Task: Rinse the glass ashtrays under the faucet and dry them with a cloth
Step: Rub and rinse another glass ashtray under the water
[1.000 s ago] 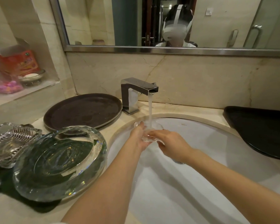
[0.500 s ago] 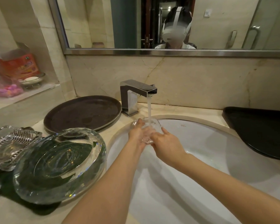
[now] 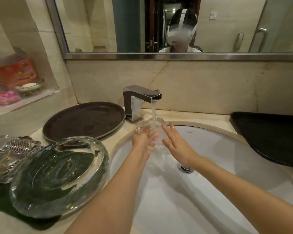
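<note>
- Since a moment ago my right hand (image 3: 178, 146) has let go and flattened: its fingers now lie straight and spread, brushing the side of the small glass ashtray (image 3: 150, 130) at the centre of the frame, where before they wrapped it.
- My left hand (image 3: 145, 141) stays curled under the ashtray, gripping it tilted in the stream from the faucet (image 3: 140, 98).
- I judge this one is mid-rinse, being rubbed and turned; drying has not begun.
- The ashtray is clear, scalloped glass and looks slick with water over it.
- Lower left on the desk (image 3: 10, 223), a thick, smooth round ashtray (image 3: 57, 176) and a ribbed square ashtray (image 3: 8, 156) lie on a dark green cloth (image 3: 32, 220).
- Behind them lies a matte brown round tray (image 3: 83, 120); the sink (image 3: 227, 166) is glossy white.
</note>
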Demonstrator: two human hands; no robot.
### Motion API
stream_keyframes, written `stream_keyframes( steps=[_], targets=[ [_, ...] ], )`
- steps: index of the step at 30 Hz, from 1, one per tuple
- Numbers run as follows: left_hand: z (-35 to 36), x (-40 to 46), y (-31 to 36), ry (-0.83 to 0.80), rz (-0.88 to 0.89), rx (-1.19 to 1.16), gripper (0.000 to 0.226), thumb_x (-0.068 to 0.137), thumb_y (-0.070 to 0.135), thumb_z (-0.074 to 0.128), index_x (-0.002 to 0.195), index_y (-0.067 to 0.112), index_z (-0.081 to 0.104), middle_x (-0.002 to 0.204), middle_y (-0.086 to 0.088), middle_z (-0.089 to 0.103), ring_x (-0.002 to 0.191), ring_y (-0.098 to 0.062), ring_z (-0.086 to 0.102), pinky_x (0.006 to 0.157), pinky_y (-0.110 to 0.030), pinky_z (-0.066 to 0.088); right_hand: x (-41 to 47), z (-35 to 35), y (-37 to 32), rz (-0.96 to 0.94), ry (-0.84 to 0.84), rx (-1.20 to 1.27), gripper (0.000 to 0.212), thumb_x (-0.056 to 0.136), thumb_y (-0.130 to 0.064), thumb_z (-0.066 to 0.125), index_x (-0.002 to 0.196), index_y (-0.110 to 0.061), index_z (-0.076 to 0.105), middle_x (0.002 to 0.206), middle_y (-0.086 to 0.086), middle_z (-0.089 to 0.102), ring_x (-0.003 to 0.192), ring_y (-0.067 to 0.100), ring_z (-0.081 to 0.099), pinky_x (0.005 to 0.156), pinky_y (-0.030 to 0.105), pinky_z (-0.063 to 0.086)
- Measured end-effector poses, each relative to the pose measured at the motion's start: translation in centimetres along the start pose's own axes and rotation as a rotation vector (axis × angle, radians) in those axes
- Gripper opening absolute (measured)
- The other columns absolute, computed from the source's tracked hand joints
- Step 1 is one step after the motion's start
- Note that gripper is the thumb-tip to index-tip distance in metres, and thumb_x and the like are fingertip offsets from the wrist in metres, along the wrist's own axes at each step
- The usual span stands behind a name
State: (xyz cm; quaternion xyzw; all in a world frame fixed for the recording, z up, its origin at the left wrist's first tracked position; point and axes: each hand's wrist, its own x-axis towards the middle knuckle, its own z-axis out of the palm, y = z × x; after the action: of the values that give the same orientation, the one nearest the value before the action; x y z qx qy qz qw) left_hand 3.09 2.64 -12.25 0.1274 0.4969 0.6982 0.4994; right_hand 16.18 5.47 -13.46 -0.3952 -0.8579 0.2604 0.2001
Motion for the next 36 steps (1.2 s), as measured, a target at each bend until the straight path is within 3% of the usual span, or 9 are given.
stream_keyframes(
  steps=[3, 6, 9, 12, 17, 20, 27, 32, 36],
  targets=[
    [0.4, -0.6, -0.1, 0.024, 0.052, 0.073, 0.010, 0.095, 0.016, 0.053, 0.100, 0.009, 0.060, 0.082, -0.007, 0.069, 0.064, -0.014, 0.067, 0.055, -0.025, 0.054, 0.6, 0.7, -0.9, 0.185, 0.103, 0.491, 0.062, 0.097, -0.012, 0.041, 0.149, -0.025, 0.010, 0.123, 0.005, 0.055, 0.102, 0.024, 0.059, 0.079, 0.031, 0.051],
    [0.8, -1.2, -0.2, 0.035, 0.066, 0.124, 0.008, 0.095, 0.016, 0.054, 0.090, 0.012, 0.059, 0.070, -0.002, 0.067, 0.054, -0.011, 0.066, 0.059, -0.030, 0.055, 1.4, 0.0, -1.7, 0.320, 0.258, 0.580, 0.025, 0.094, -0.011, 0.045, 0.117, -0.008, 0.055, 0.084, 0.003, 0.060, 0.073, 0.020, 0.060, 0.052, 0.019, 0.047],
    [1.1, -1.3, -0.5, 0.039, 0.081, 0.198, 0.010, 0.093, 0.019, 0.058, 0.089, 0.011, 0.060, 0.073, -0.006, 0.070, 0.062, -0.015, 0.070, 0.072, -0.036, 0.058, 1.2, -0.7, -2.1, 0.330, 0.297, 0.363, 0.035, 0.098, -0.029, 0.044, 0.073, -0.007, 0.057, 0.061, 0.004, 0.055, 0.051, 0.015, 0.054, 0.036, 0.012, 0.036],
    [0.8, -1.3, -0.5, 0.113, 0.139, 0.234, 0.013, 0.089, 0.018, 0.063, 0.085, 0.007, 0.058, 0.069, -0.008, 0.068, 0.053, -0.015, 0.067, 0.057, -0.025, 0.057, 1.0, -0.7, -2.0, 0.330, 0.200, 0.444, 0.031, 0.098, -0.023, 0.044, 0.073, -0.008, 0.053, 0.059, 0.005, 0.055, 0.044, 0.012, 0.054, 0.038, 0.014, 0.041],
    [0.2, -1.1, 0.0, 0.246, 0.269, 0.384, 0.024, 0.084, 0.027, 0.068, 0.088, 0.004, 0.062, 0.077, -0.008, 0.068, 0.064, -0.019, 0.065, 0.060, -0.028, 0.054, 0.7, -0.5, -1.9, 0.301, -0.100, 1.075, 0.018, 0.091, 0.006, 0.044, 0.102, -0.008, 0.045, 0.086, 0.013, 0.061, 0.069, 0.016, 0.063, 0.059, 0.028, 0.056],
    [0.3, -1.5, 0.0, 0.257, 0.322, 0.500, 0.027, 0.085, 0.032, 0.066, 0.089, 0.006, 0.061, 0.077, -0.008, 0.065, 0.061, -0.014, 0.059, 0.052, -0.021, 0.043, 0.8, 0.2, -2.3, 0.362, 0.039, 0.938, 0.006, 0.095, -0.006, 0.044, 0.096, -0.006, 0.050, 0.079, 0.013, 0.063, 0.064, 0.019, 0.064, 0.058, 0.034, 0.055],
    [0.3, -1.6, -0.2, 0.172, 0.357, 0.636, 0.037, 0.092, 0.040, 0.054, 0.089, 0.004, 0.062, 0.081, -0.011, 0.068, 0.054, -0.010, 0.058, 0.044, -0.014, 0.044, 0.8, -1.1, -2.1, 0.317, 0.116, 0.784, 0.037, 0.100, -0.032, 0.036, 0.083, -0.004, 0.055, 0.066, 0.013, 0.063, 0.043, 0.012, 0.061, 0.040, 0.024, 0.049],
    [1.0, -2.1, -0.2, 0.075, 0.340, 0.619, 0.053, 0.101, 0.042, 0.028, 0.103, 0.006, 0.067, 0.102, -0.012, 0.070, 0.090, -0.023, 0.066, 0.079, -0.029, 0.051, 0.6, -2.3, -0.6, 0.284, 0.066, 0.900, 0.038, 0.101, -0.034, 0.032, 0.095, -0.006, 0.056, 0.062, 0.006, 0.066, 0.050, 0.013, 0.063, 0.055, 0.030, 0.053],
    [0.8, -2.0, 0.1, -0.103, 0.270, 0.568, 0.039, 0.102, 0.029, 0.033, 0.117, 0.002, 0.057, 0.107, -0.013, 0.067, 0.077, -0.015, 0.062, 0.062, -0.021, 0.050, 0.9, -2.2, -0.5, 0.334, 0.141, 0.934, 0.034, 0.102, -0.030, 0.030, 0.090, -0.009, 0.054, 0.069, 0.005, 0.065, 0.054, 0.012, 0.063, 0.051, 0.027, 0.051]
  ],
)
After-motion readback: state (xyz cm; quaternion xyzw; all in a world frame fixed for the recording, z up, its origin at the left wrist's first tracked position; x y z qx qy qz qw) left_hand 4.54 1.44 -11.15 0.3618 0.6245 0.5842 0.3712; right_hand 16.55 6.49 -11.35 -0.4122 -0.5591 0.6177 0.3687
